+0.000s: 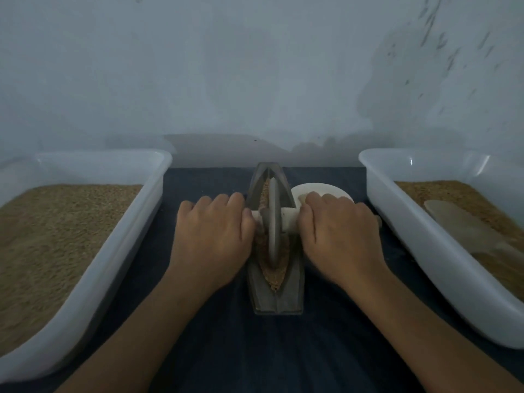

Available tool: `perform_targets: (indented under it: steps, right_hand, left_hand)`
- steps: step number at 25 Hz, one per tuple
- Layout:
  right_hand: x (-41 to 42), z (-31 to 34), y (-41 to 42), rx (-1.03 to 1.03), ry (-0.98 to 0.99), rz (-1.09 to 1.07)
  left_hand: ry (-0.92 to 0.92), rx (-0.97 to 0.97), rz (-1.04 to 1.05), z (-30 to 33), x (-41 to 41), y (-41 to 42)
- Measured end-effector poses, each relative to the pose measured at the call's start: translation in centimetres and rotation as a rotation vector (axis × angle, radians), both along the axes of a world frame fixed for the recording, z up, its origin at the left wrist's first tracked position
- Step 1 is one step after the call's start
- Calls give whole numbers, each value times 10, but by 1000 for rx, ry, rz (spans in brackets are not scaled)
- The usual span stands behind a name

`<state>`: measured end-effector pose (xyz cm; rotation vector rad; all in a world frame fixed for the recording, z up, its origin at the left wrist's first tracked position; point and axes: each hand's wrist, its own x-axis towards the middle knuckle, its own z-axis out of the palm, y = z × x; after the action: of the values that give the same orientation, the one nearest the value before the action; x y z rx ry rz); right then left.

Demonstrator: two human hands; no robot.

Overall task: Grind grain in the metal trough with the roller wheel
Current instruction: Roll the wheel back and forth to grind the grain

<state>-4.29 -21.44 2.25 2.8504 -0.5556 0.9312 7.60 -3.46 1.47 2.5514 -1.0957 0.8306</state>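
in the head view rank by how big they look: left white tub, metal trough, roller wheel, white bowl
1. left white tub, by far the largest, though it runs close to the camera.
2. metal trough.
3. roller wheel.
4. white bowl, but the right hand hides most of it, so its placing after the wheel is unsure.

Both forearms are bare to the frame's edge; left hand and right hand wear nothing.
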Motion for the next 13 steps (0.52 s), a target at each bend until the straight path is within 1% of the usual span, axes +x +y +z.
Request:
perform_targets:
  steps: [3, 4, 6, 7, 9, 11, 12, 13]
  right_hand:
    - [16, 10, -5, -24, 20, 16]
    - [27, 13, -10, -17, 32, 10]
    - [53, 18, -26, 2, 94, -19]
    - [69, 23, -36, 45, 126, -43]
    - [104, 36, -57, 159, 177, -58]
    - [136, 48, -69, 204, 305, -23]
    - [146, 50, -75, 277, 372, 17]
    - [151, 51, -83, 387, 431, 32]
  left_hand:
    - [73, -17, -31, 2, 14, -5]
    - [70, 11, -12, 3, 24, -12]
    - [-61, 201, 12, 8, 51, -28]
    - [-65, 291, 9, 13, 68, -38]
    - [147, 366, 2, 25, 102, -57]
    - [493, 336, -10, 36, 126, -72]
    - [629, 315, -14, 39, 132, -77]
    - [682, 312, -17, 42, 135, -83]
